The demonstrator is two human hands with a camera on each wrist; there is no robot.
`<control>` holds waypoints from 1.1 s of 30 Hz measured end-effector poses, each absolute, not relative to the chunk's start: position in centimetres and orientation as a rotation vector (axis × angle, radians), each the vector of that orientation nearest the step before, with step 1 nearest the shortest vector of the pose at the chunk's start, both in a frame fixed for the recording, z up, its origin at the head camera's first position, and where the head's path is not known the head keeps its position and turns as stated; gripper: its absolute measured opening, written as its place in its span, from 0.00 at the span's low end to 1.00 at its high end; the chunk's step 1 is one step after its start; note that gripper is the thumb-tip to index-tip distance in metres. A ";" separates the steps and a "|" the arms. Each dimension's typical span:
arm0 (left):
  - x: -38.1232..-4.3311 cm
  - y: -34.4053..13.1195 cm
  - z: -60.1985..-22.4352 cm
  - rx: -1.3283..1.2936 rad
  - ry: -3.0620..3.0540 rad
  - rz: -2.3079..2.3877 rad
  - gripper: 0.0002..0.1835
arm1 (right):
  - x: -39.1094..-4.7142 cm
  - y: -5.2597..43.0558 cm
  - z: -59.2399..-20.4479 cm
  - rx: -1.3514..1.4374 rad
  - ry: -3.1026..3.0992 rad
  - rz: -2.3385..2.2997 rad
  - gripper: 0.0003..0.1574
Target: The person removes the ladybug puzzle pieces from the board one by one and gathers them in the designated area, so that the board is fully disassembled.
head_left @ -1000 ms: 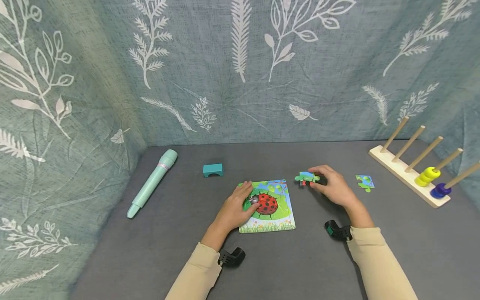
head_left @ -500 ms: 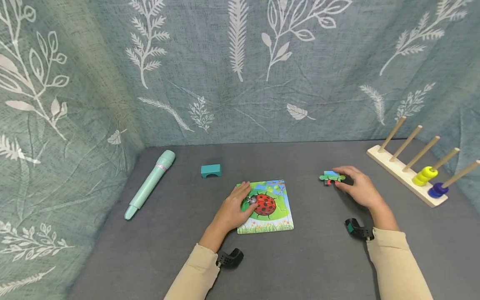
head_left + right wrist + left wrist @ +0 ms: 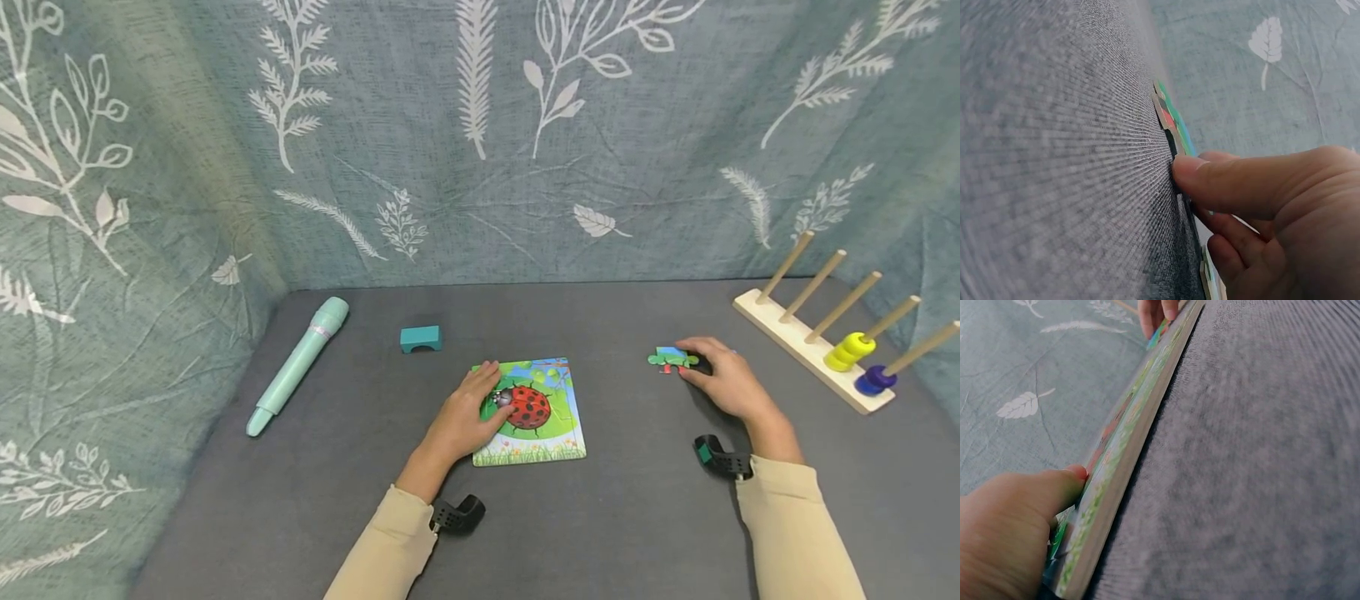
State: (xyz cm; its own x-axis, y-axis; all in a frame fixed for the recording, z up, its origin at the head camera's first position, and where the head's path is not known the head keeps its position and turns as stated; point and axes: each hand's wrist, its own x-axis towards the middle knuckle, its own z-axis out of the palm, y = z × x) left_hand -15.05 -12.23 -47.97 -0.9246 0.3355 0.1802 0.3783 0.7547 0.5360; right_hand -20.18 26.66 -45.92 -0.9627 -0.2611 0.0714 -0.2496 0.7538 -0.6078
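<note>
1. Two hands: the left hand [image 3: 459, 421] lies on the ladybug board [image 3: 562, 425], thumb and fingers apart; the right hand [image 3: 727, 379] pinches a puzzle piece [image 3: 667, 357] between thumb and fingers.
2. One ladybug board, flat on the bench [image 3: 600, 525]; one puzzle piece plainly seen in the head view, well right of the board.
3. One mint stick [image 3: 297, 367] at left, one teal block [image 3: 421, 338] behind the board.
4. One peg stand [image 3: 798, 340] at far right with five pegs [image 3: 785, 267], yellow beads [image 3: 849, 352] on one, blue beads [image 3: 875, 380] on another.
5. Against one second ago, the right hand and its piece are farther right; a loose piece there no longer shows in the head view.
6. The left hand keeps its place.
</note>
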 end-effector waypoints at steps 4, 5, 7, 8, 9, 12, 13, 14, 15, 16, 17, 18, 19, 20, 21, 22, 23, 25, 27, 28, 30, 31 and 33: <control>-15.1 -12.3 -47.9 -0.587 -2.869 -0.897 0.33 | -20.3 26.6 -45.9 -0.422 2.924 -0.990 0.26; -15.1 -12.3 -47.9 -0.586 -2.870 -0.895 0.33 | -20.3 26.6 -45.8 -0.421 2.924 -0.987 0.26; -15.2 -12.3 -47.9 -0.586 -2.870 -0.897 0.33 | -20.4 26.5 -45.8 -0.418 2.923 -0.981 0.26; -15.2 -12.3 -47.9 -0.585 -2.871 -0.895 0.33 | -20.4 26.5 -45.8 -0.417 2.923 -0.979 0.26; -15.3 -12.3 -48.0 -0.587 -2.870 -0.893 0.33 | -20.4 26.5 -45.8 -0.418 2.923 -0.977 0.26; -15.3 -12.3 -47.9 -0.590 -2.866 -0.888 0.33 | -20.4 26.5 -45.8 -0.419 2.920 -0.974 0.26; -15.3 -12.3 -47.9 -0.591 -2.864 -0.885 0.33 | -20.4 26.5 -45.8 -0.419 2.919 -0.974 0.26; -15.3 -12.3 -47.9 -0.593 -2.862 -0.881 0.33 | -20.4 26.5 -45.8 -0.420 2.919 -0.975 0.26; -15.3 -12.3 -47.9 -0.593 -2.861 -0.881 0.33 | -20.4 26.5 -45.8 -0.421 2.919 -0.976 0.26; -15.3 -12.3 -47.9 -0.593 -2.860 -0.880 0.33 | -20.4 26.5 -45.8 -0.422 2.919 -0.978 0.26; -15.4 -12.3 -47.9 -0.593 -2.860 -0.878 0.33 | -20.4 26.5 -45.8 -0.424 2.919 -0.981 0.26; -15.4 -12.2 -47.9 -0.594 -2.859 -0.878 0.33 | -20.4 26.5 -45.8 -0.426 2.919 -0.984 0.26; -15.4 -12.2 -47.9 -0.594 -2.858 -0.878 0.33 | -20.3 26.5 -45.8 -0.427 2.920 -0.988 0.26; -15.4 -12.2 -47.9 -0.594 -2.858 -0.880 0.33 | -20.3 26.5 -45.8 -0.429 2.921 -0.990 0.26; -15.4 -12.2 -47.9 -0.596 -2.857 -0.881 0.33 | -20.3 26.5 -45.8 -0.429 2.921 -0.992 0.26; -15.4 -12.2 -47.9 -0.597 -2.855 -0.881 0.33 | -20.3 26.5 -45.8 -0.430 2.921 -0.994 0.26; -15.4 -12.3 -47.9 -0.598 -2.854 -0.883 0.33 | -20.3 26.5 -45.8 -0.430 2.921 -0.993 0.26; -15.4 -12.3 -48.0 -0.601 -2.855 -0.883 0.33 | -20.3 26.5 -45.8 -0.428 2.920 -0.993 0.27; -15.5 -12.3 -48.0 -0.605 -2.856 -0.881 0.33 | -20.3 26.5 -45.8 -0.424 2.916 -0.992 0.27; -15.5 -12.3 -48.0 -0.606 -2.857 -0.882 0.33 | -20.3 26.6 -45.7 -0.421 2.915 -0.993 0.28; -15.5 -12.4 -48.0 -0.610 -2.859 -0.881 0.33 | -20.3 26.6 -45.7 -0.411 2.916 -0.991 0.29; -15.5 -12.4 -48.0 -0.613 -2.859 -0.883 0.33 | -20.3 26.6 -45.7 -0.403 2.918 -0.989 0.30; -15.5 -12.4 -47.9 -0.613 -2.861 -0.887 0.33 | -20.2 26.7 -45.6 -0.389 2.924 -0.988 0.31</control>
State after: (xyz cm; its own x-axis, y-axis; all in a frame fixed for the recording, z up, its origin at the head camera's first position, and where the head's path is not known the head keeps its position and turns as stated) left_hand -15.48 -12.38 -47.95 -0.9162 0.3501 0.1951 0.3990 0.7515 0.5254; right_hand -20.24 26.69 -45.62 -0.9682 -0.2451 0.0501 -0.2253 0.7671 -0.6007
